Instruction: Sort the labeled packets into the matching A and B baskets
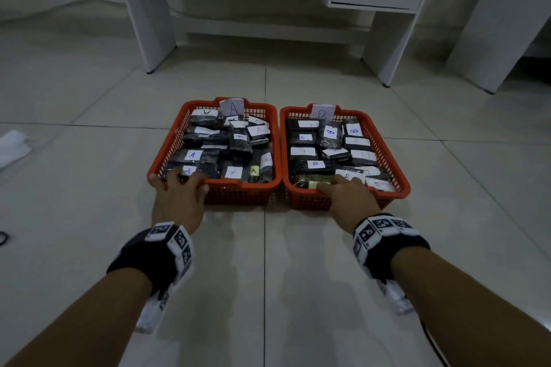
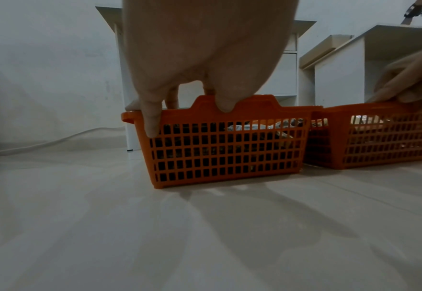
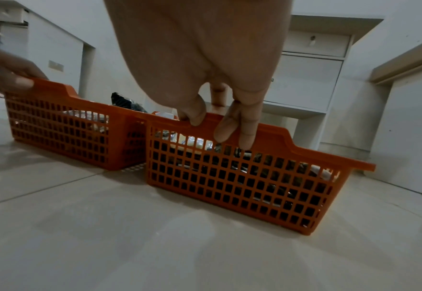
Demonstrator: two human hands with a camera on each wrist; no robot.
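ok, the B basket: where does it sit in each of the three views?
Head: B basket on the right, beside the A basket, the right hand on its near rim.
Left wrist: at the right edge, partly cut off, blurred fingers on its rim.
Right wrist: centre to right, fingers curled over its near handle.
Shared landmark: the narrow gap where the two orange baskets stand side by side.

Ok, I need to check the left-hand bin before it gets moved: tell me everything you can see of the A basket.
The A basket is an orange plastic tray with lattice walls and a raised handle tab at each short end. It sits on the tiled floor, left of the B basket. A card marked A stands at its far end. Dark packets with white A labels fill it. The left hand grips its near rim.
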